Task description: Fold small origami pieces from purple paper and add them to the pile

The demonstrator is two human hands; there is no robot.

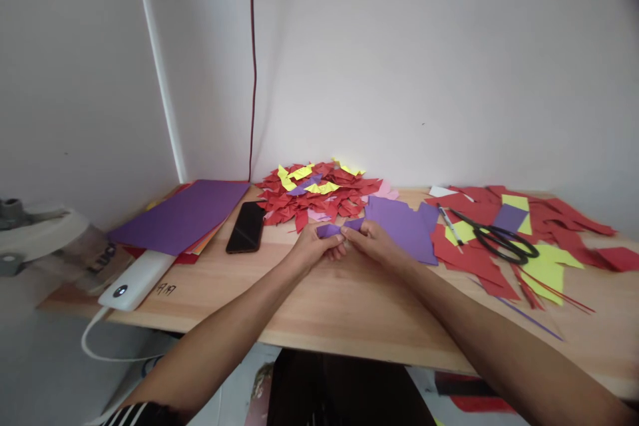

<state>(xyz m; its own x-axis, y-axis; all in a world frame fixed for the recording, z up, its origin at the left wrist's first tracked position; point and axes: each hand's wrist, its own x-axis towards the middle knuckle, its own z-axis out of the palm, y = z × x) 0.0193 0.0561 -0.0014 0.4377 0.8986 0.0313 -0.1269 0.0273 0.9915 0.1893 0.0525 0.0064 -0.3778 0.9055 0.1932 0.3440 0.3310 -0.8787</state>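
Note:
Both of my hands meet over the middle of the table, pinching one small folded piece of purple paper. My left hand grips its left part, and my right hand grips its right part, with the thumbs close together. Some of the paper is hidden behind the fingers. Just behind my hands lies a heap of folded paper pieces, mostly red with some yellow, purple and pink. Flat purple paper sheets lie right beside my right hand.
Left of my hands are a black phone, a stack of coloured paper topped by a purple sheet, and a white power bank with a cable. Black-handled scissors, a pen and red paper scraps lie on the right. A wall stands behind.

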